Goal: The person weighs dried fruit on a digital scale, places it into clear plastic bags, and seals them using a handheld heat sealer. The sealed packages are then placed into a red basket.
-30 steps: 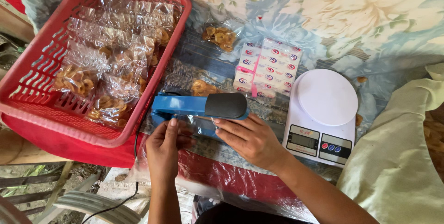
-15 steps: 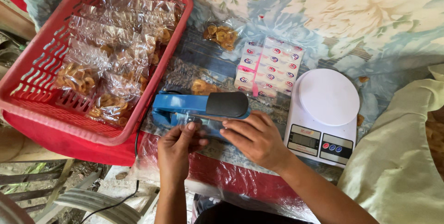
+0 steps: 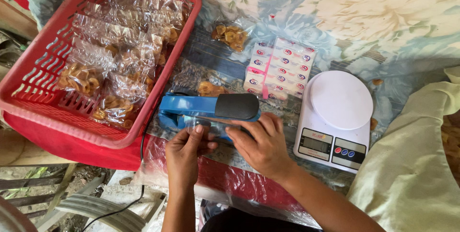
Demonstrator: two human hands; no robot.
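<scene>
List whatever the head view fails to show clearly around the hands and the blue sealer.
- Clear bag at the blue sealer: head view, contents hidden by left hand and right hand.
- Scale display: too small to read.
- Black cable: runs off the bottom edge.

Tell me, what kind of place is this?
Probably a home snack-packing spot, set up on a flowered cloth. A blue heat sealer, a white kitchen scale and a red basket full of clear bags of fried snacks point to that.
</scene>
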